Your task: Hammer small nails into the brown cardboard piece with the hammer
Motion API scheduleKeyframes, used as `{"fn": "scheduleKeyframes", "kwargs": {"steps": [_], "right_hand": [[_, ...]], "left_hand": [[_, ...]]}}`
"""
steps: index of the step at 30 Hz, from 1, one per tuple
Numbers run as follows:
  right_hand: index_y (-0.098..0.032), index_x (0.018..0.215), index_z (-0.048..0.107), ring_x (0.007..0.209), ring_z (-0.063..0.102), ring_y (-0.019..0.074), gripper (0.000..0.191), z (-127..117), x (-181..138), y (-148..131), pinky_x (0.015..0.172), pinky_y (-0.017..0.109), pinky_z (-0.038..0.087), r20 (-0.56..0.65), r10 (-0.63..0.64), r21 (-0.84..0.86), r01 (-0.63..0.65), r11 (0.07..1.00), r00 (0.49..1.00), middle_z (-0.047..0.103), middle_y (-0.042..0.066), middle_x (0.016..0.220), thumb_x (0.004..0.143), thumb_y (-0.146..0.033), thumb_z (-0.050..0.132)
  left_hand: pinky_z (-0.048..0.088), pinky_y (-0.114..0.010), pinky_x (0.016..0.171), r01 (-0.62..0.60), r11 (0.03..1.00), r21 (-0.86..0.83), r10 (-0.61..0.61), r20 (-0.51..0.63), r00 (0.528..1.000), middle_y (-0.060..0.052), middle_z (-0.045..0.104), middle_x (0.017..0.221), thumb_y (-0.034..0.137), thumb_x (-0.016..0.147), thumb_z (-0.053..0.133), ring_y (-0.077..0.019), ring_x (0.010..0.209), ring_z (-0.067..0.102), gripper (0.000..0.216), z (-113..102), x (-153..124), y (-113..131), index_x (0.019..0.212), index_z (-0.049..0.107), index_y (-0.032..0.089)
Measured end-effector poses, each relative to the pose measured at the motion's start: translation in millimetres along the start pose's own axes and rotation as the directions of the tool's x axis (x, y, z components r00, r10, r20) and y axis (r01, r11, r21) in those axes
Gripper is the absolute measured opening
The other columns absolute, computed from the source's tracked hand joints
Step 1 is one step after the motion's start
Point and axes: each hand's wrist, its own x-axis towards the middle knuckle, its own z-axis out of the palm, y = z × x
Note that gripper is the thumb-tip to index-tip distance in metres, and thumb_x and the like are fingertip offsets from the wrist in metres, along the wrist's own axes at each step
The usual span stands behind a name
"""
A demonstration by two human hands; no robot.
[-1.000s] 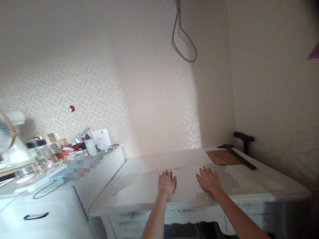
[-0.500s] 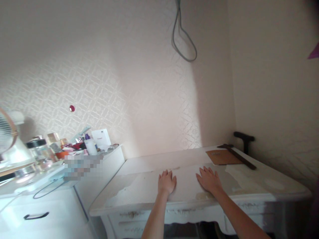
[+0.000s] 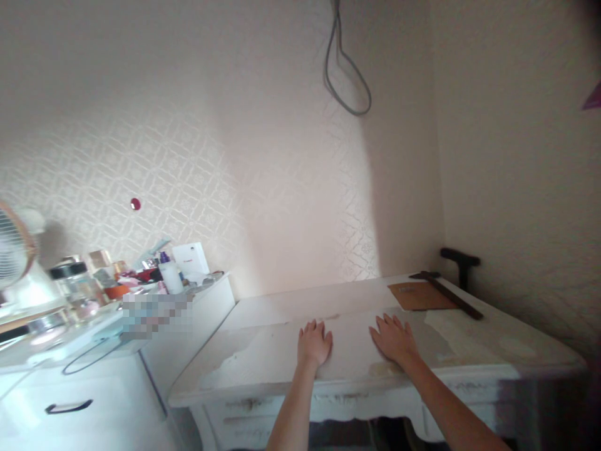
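My left hand (image 3: 313, 344) lies flat, palm down, on the worn white table (image 3: 277, 351), its fingers stretched out and holding nothing. To its right, my right hand (image 3: 393, 339) rests the same way with fingers spread. Beyond the right hand, a flat brown folder or sheet (image 3: 420, 297) lies near the table's back right corner. A long dark strip (image 3: 453, 295), possibly a T-shaped tool, lies across its right side. Neither hand touches these two things.
A white drawer cabinet (image 3: 70, 410) stands at the left, crowded with bottles, jars (image 3: 77, 282), a white box (image 3: 191, 260) and a fan (image 3: 14, 250). A cable loop (image 3: 350, 81) hangs on the wall. Behind the table's right side rises a black T-shaped handle (image 3: 462, 263).
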Motion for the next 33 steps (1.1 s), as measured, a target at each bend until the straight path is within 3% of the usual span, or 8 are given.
{"fn": "scheduleKeyframes", "kwargs": {"steps": [33], "right_hand": [[-0.014, 0.131, 0.044, 0.129, 0.027, 0.0313, 0.056, -0.1, -1.1, -1.1, 0.102, 0.052, 0.016, -0.01, 0.002, -0.009, -0.002, 1.0, 1.0, 0.037, 0.012, 0.14, 0.086, -0.042, 0.026]], "left_hand": [[0.024, -0.043, 0.104, -0.005, 1.0, -0.015, 0.004, -0.008, 1.0, -0.011, 0.043, 0.135, 0.04, 0.089, 0.028, -0.0249, 0.126, 0.035, 0.049, -0.9, -1.1, 0.2, 0.127, 0.048, 0.017]]}}
